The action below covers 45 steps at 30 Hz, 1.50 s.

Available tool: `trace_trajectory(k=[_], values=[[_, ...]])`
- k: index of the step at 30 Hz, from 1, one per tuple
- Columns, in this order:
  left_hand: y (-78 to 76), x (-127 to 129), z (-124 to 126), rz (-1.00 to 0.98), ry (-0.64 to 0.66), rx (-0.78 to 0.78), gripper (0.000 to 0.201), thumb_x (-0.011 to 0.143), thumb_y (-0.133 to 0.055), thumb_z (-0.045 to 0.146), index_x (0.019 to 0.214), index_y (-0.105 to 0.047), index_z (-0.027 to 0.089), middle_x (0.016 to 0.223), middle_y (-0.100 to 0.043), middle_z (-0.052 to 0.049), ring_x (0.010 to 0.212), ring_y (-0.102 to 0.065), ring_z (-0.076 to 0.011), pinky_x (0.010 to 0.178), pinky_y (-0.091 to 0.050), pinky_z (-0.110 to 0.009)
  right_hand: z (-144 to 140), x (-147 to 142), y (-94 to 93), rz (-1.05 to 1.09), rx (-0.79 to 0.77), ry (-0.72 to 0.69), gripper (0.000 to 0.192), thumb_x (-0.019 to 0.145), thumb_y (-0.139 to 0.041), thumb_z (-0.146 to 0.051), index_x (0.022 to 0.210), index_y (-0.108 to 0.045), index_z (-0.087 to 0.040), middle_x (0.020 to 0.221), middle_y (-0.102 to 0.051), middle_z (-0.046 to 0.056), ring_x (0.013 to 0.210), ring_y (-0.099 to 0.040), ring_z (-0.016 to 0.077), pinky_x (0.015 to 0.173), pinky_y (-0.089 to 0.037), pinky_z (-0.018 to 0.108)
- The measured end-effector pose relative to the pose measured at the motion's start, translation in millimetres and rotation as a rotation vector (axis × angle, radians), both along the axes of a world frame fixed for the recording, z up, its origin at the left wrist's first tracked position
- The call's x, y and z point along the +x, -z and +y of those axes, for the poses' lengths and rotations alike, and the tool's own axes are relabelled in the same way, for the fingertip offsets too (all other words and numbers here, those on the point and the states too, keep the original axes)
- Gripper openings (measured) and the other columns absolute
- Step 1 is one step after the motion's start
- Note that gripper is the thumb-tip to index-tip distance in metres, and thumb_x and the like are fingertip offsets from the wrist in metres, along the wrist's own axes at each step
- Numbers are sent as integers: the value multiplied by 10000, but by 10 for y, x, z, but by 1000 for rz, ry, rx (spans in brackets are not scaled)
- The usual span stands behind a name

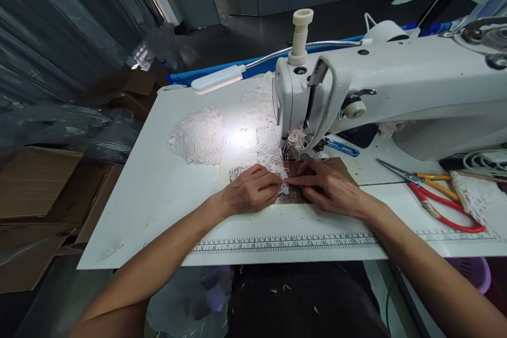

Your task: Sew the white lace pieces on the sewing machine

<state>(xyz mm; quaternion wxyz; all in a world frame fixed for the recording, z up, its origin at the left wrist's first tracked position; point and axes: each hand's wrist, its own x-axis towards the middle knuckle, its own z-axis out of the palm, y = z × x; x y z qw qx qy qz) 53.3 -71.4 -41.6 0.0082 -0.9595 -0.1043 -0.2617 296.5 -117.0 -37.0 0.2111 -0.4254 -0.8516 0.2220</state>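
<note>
Fingers pinching lace piece | left hand, right hand flat, apparently touching

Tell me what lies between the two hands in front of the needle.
In the head view, a small white lace piece lies between the left hand and right hand; both pinch it over the brown plate.

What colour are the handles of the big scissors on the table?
Red on the big scissors, with a yellow-handled pair lying across them, seen in the head view.
</note>
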Motion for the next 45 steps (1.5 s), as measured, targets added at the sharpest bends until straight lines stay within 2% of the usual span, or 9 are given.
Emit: trace_trajectory(k=[6,10,12,15,20,26,30,37,45], values=[[-16,3,-5,12,-4,17,54,893,-591,151,891,-637,179,958,-709,-27,829,-657,-138,763,-512,-322,-25,-43,-56,-86,3,-55,410,867,-481,-196,1214,-654,-328,1044,-552,85,978,-549,214,865,-476,394],[-20,-1,3,0,13,11,47,890,-607,155,914,-640,179,959,-713,-26,820,-657,-129,790,-509,-320,-14,-36,-43,-67,-11,-63,429,851,-487,-159,1212,-657,-319,1051,-549,89,999,-544,216,899,-463,407],[-35,-12,29,-18,40,-6,82,894,-633,245,938,-640,177,968,-713,-34,832,-660,-134,814,-508,-331,-14,-33,-38,-33,-25,-65,432,845,-493,-142,1207,-661,-308,1063,-547,90,1025,-536,215,928,-451,416],[-63,-32,89,-106,17,-46,265,871,-654,414,962,-640,165,981,-711,-65,824,-662,-156,766,-508,-340,-19,-32,-35,11,-40,-62,419,841,-505,-133,1191,-671,-291,1082,-545,90,1037,-530,216,939,-446,426],[-60,-21,137,-174,-97,-96,111,910,-608,267,938,-641,165,942,-716,-58,809,-660,-155,723,-488,-330,-29,-40,-38,36,-30,-53,431,823,-511,-95,1166,-686,-291,1042,-542,83,1010,-537,213,911,-448,423],[-10,9,100,-10,-107,-108,235,921,-593,310,1083,-613,142,1112,-681,-101,927,-645,-194,775,-477,-368,-31,-40,-30,42,8,-57,440,814,-515,-81,1156,-691,-293,1027,-536,79,994,-541,211,893,-455,408],[-18,1,87,81,-138,-82,247,937,-562,330,1092,-612,144,1150,-662,-103,917,-625,-198,804,-464,-384,-29,-38,-22,52,3,-61,424,815,-509,-80,1133,-701,-283,1029,-537,78,1009,-540,212,911,-450,417],[-15,-4,67,77,-129,-22,239,933,-560,300,1070,-604,109,1178,-642,-138,875,-602,-194,789,-471,-381,-17,-32,-11,58,-20,-64,407,817,-520,-88,1134,-699,-270,1050,-537,78,1011,-543,204,932,-442,414],[-6,-12,80,58,-141,-8,246,910,-593,334,1072,-611,150,1188,-652,-116,910,-613,-225,770,-454,-416,-26,-33,-24,50,-5,-50,409,817,-515,-84,1139,-699,-258,1037,-537,87,1005,-537,216,905,-450,417]])
